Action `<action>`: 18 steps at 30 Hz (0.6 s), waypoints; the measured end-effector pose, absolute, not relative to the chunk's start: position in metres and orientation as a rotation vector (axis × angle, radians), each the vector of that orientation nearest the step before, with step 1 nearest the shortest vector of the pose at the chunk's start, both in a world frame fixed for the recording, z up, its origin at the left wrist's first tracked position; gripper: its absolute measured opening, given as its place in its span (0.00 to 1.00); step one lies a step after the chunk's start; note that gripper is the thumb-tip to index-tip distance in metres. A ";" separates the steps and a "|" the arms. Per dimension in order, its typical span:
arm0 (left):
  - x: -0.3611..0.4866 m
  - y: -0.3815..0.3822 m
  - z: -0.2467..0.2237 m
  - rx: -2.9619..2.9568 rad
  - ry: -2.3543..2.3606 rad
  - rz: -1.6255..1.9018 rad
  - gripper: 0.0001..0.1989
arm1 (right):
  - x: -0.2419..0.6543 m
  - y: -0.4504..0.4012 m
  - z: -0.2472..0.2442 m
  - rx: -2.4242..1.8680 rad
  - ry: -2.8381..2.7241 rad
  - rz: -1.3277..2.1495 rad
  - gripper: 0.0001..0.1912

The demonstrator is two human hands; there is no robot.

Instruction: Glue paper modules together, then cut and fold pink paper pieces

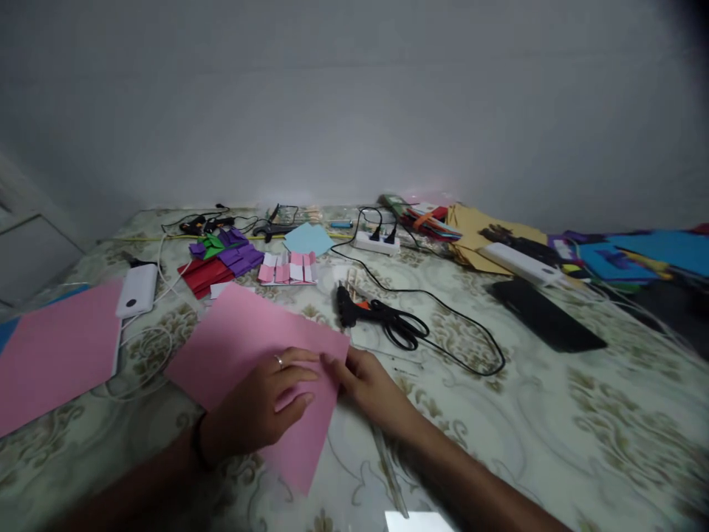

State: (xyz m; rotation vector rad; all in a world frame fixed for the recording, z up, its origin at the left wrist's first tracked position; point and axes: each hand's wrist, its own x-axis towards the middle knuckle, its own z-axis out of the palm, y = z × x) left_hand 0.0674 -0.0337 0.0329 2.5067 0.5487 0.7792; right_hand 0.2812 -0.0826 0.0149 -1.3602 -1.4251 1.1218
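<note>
A sheet of pink paper (252, 321) lies at a slant in front of me on the patterned tablecloth. My left hand (271, 403), with a ring and a dark wristband, rests on its face, fingers stretched out. At the sheet's right edge, my right hand (362, 377) pinches the paper, thumb on top and the other fingers partly hidden beneath. Just beyond my right hand are a black glue gun (354, 307) and black-handled scissors (404, 325). A clear ruler-like strip (391, 473) runs partly under my right forearm.
More pink paper (60, 355) and a white power bank (137, 288) lie to the left. Folded purple paper (241, 255), pink-and-white folded strips (288, 267) and a power strip (377, 242) sit farther back. A dark flat slab (546, 314) lies right; a black cord (459, 314) loops across the cloth.
</note>
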 end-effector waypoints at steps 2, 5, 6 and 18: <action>0.059 -0.026 0.030 2.565 0.575 0.856 0.21 | 0.283 -0.083 0.016 -1.407 -1.458 1.089 0.25; 0.049 -0.014 0.032 2.700 0.661 1.013 0.25 | 0.285 -0.088 0.026 -1.423 -1.562 1.021 0.19; 0.046 -0.011 0.034 2.739 0.683 1.012 0.27 | 0.286 -0.090 0.030 -1.413 -1.670 0.949 0.17; 0.051 -0.030 0.033 2.869 0.548 0.978 0.22 | 0.285 -0.097 0.031 -1.284 -1.933 0.853 0.24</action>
